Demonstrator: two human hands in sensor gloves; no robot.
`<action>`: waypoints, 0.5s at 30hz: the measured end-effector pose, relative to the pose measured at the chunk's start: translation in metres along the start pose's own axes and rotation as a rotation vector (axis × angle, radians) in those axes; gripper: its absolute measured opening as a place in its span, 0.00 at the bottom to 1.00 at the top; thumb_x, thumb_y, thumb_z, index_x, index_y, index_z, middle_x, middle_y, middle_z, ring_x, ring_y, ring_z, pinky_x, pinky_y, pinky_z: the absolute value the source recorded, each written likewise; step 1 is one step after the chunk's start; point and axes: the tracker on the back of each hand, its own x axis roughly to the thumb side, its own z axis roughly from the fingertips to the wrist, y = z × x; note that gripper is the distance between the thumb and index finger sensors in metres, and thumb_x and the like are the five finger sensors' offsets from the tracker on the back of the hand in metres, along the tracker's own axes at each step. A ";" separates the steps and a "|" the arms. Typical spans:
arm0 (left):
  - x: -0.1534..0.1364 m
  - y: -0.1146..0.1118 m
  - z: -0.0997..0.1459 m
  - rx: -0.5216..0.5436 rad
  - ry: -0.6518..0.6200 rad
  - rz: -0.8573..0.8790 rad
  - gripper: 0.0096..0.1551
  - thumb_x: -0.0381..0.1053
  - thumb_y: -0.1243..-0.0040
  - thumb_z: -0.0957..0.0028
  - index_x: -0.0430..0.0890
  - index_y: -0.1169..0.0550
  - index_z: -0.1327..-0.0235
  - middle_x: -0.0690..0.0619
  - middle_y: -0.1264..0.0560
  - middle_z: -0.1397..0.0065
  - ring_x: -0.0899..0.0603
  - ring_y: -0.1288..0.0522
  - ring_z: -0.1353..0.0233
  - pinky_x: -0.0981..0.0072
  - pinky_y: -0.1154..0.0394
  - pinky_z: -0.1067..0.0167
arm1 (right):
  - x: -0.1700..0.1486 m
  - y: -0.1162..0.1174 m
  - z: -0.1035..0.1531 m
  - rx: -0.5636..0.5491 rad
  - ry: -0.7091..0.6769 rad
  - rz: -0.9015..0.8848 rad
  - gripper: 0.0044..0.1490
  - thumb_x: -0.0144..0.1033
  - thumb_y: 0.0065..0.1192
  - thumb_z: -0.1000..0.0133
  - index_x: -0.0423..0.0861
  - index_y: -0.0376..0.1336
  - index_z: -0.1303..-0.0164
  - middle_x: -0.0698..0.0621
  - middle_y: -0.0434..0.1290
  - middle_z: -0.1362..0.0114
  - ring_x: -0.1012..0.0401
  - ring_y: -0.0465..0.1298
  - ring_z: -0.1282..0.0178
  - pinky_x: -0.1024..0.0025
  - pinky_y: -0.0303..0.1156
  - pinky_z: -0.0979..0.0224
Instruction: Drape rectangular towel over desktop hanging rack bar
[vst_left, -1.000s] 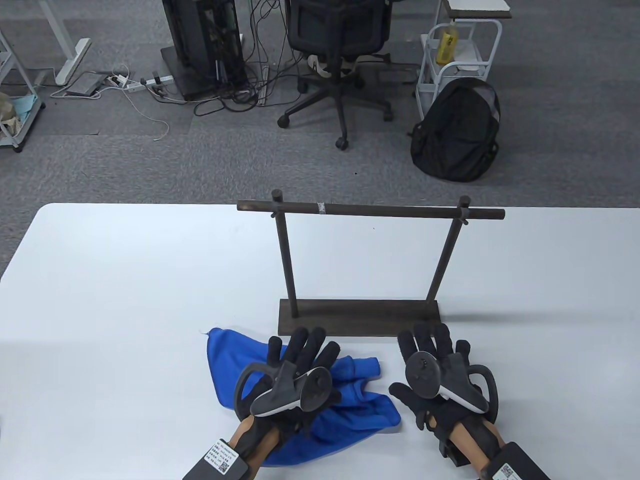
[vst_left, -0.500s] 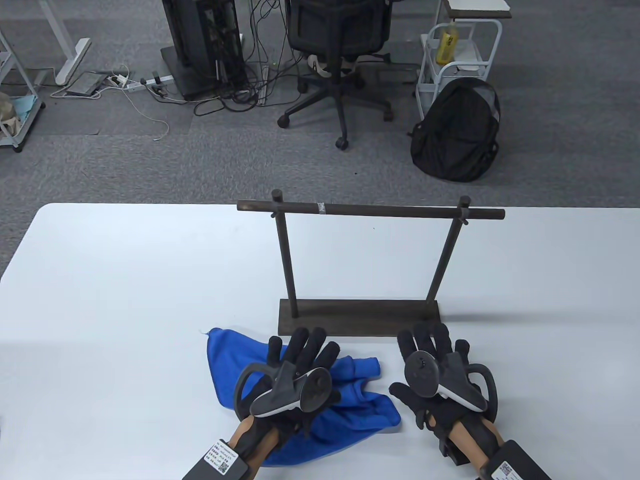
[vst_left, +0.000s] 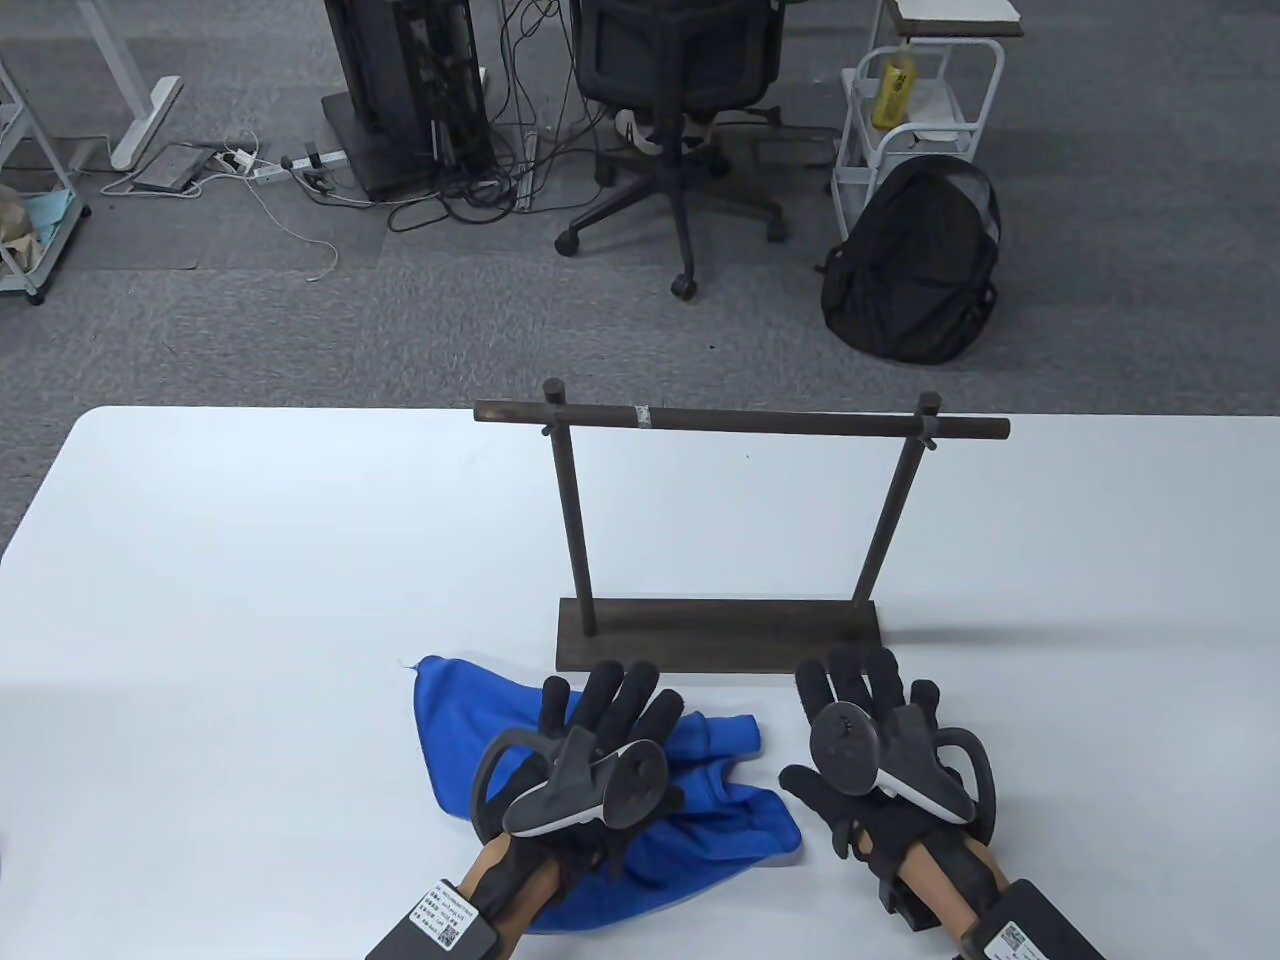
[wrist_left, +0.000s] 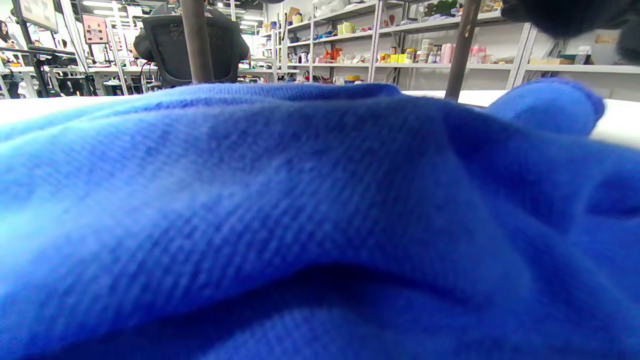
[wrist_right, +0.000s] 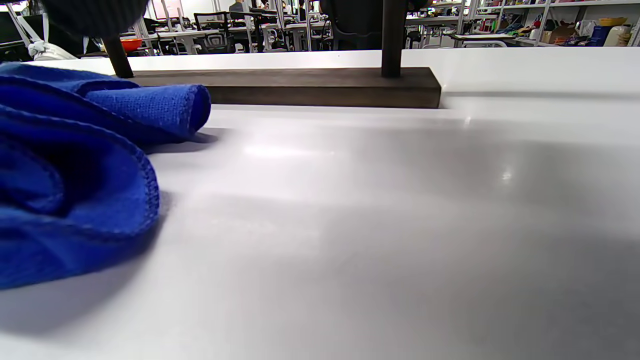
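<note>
A crumpled blue towel (vst_left: 455, 715) lies on the white table (vst_left: 250, 560) near its front edge, just left of the rack's base. It fills the left wrist view (wrist_left: 300, 210) and shows at the left of the right wrist view (wrist_right: 75, 165). My left hand (vst_left: 610, 715) lies flat on the towel with fingers spread. My right hand (vst_left: 865, 690) lies flat on the bare table to the towel's right, fingers spread, holding nothing. The dark wooden rack (vst_left: 720, 630) stands behind both hands; its top bar (vst_left: 740, 420) is bare.
The rack's base (wrist_right: 310, 85) sits just beyond my fingertips. Past the table's far edge are an office chair (vst_left: 680, 60), a black backpack (vst_left: 915, 265) and a white cart (vst_left: 920, 100) on the floor.
My left hand has shifted very slightly to the right on the towel. The right hand, towel and rack have not moved.
</note>
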 end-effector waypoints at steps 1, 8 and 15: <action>0.000 0.000 0.000 0.000 0.002 0.003 0.49 0.77 0.58 0.56 0.63 0.53 0.21 0.55 0.58 0.12 0.37 0.55 0.11 0.32 0.53 0.24 | 0.000 0.000 0.000 -0.001 0.001 -0.002 0.62 0.66 0.55 0.52 0.55 0.24 0.27 0.46 0.27 0.14 0.38 0.30 0.16 0.30 0.34 0.25; -0.003 -0.001 0.000 -0.006 0.014 0.015 0.49 0.77 0.58 0.56 0.63 0.53 0.21 0.54 0.58 0.12 0.36 0.55 0.12 0.32 0.53 0.24 | 0.001 -0.001 -0.001 -0.009 0.001 -0.003 0.62 0.65 0.55 0.52 0.55 0.24 0.27 0.46 0.27 0.14 0.39 0.30 0.16 0.30 0.34 0.25; -0.059 -0.001 0.002 -0.062 0.160 0.084 0.45 0.73 0.52 0.55 0.59 0.40 0.22 0.52 0.52 0.12 0.36 0.50 0.13 0.30 0.51 0.26 | -0.001 0.000 0.000 -0.003 0.004 -0.001 0.62 0.65 0.55 0.52 0.55 0.24 0.27 0.46 0.27 0.14 0.38 0.30 0.16 0.30 0.34 0.25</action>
